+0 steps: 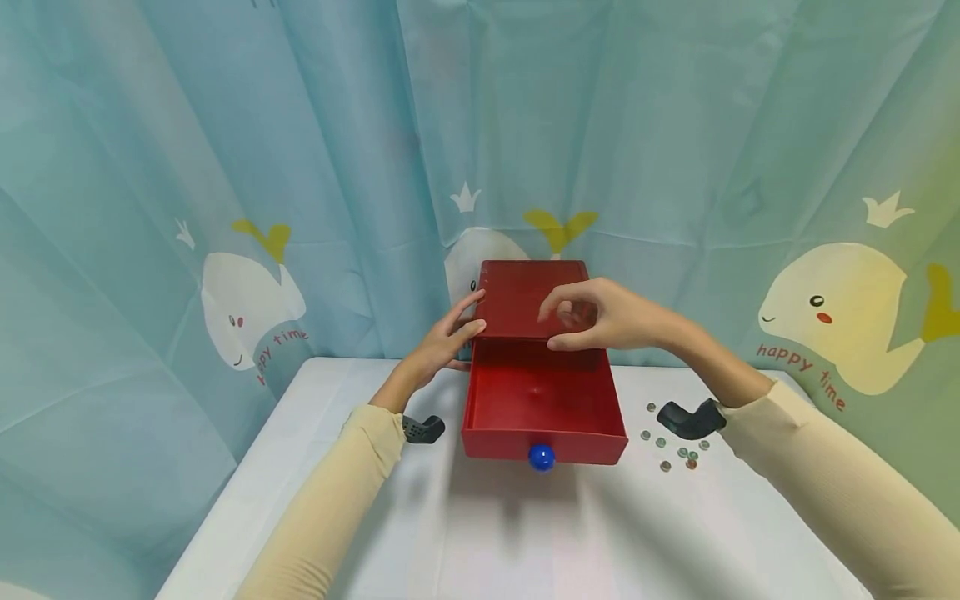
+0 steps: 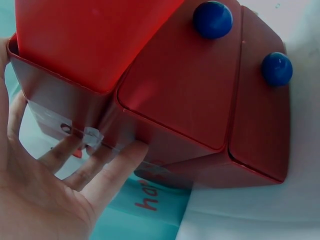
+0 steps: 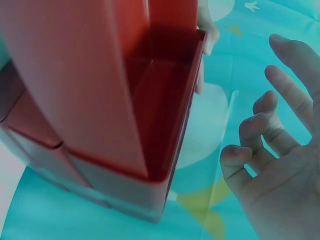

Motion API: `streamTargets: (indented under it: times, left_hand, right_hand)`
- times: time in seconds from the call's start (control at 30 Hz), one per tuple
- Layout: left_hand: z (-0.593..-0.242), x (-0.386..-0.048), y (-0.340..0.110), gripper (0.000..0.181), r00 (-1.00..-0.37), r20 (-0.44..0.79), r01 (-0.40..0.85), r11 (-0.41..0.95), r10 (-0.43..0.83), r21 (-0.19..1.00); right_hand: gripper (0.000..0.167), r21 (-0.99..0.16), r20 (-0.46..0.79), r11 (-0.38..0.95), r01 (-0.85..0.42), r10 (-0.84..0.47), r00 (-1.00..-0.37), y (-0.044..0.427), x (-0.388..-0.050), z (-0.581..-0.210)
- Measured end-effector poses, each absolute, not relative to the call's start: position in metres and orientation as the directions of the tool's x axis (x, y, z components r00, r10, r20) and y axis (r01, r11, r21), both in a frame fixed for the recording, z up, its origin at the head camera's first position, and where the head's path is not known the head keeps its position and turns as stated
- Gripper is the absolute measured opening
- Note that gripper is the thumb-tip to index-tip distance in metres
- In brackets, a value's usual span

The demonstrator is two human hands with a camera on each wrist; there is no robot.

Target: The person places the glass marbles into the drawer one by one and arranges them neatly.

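Note:
A dark red drawer cabinet (image 1: 517,287) stands at the back of the table. Its top drawer (image 1: 495,447) is pulled far out, with a blue knob (image 1: 542,457) on the front and no contents visible. My left hand (image 1: 441,343) rests on the cabinet's left side, fingers spread. The left wrist view shows that hand (image 2: 50,195) touching the side, and two lower drawers with blue knobs (image 2: 212,20) pushed in. Over the drawer's rear part hovers my right hand (image 1: 611,317), fingers loosely bent. In the right wrist view this hand (image 3: 280,165) is apart from the cabinet and holds nothing.
Several small round pieces (image 1: 682,452), greenish and brownish, lie on the white tabletop (image 1: 360,533) right of the drawer. A light blue curtain (image 1: 660,150) with whale prints hangs just behind the cabinet. Black wrist devices (image 1: 688,420) sit under both forearms.

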State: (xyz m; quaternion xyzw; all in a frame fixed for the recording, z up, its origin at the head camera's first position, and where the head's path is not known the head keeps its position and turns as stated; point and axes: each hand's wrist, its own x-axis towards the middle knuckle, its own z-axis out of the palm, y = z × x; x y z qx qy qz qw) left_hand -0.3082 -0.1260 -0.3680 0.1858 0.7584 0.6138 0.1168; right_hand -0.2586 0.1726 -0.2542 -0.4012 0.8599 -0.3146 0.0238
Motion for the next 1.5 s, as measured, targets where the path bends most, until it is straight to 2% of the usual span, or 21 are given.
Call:
streamTargets:
  times: [0.37, 0.5, 0.8, 1.0, 1.5]
  left_hand:
    - [-0.368, -0.311, -0.126, 0.063, -0.900, 0.058, 0.144, 0.169, 0.432, 0.975]
    - [-0.368, -0.310, -0.124, 0.063, -0.898, 0.056, 0.142, 0.165, 0.437, 0.976]
    - [-0.367, -0.310, -0.121, 0.063, -0.896, 0.053, 0.140, 0.167, 0.441, 0.976]
    - [-0.367, -0.311, -0.120, 0.063, -0.897, 0.056, 0.142, 0.165, 0.438, 0.976]
    - [-0.367, -0.312, -0.121, 0.064, -0.892, 0.055, 0.147, 0.172, 0.450, 0.974]
  right_hand:
    - [0.023, -0.569, 0.244, 0.498, -0.655, -0.658, -0.712, 0.208, -0.250, -0.255]
    - [0.024, -0.583, 0.230, 0.516, -0.627, -0.635, -0.737, 0.221, -0.244, -0.255]
    - [0.025, -0.581, 0.270, 0.520, -0.626, -0.602, -0.751, 0.248, -0.233, -0.259]
    - [0.026, -0.588, 0.286, 0.503, -0.633, -0.603, -0.745, 0.265, -0.231, -0.266]
    - [0.028, -0.632, 0.262, 0.542, -0.553, -0.523, -0.811, 0.304, -0.218, -0.290]
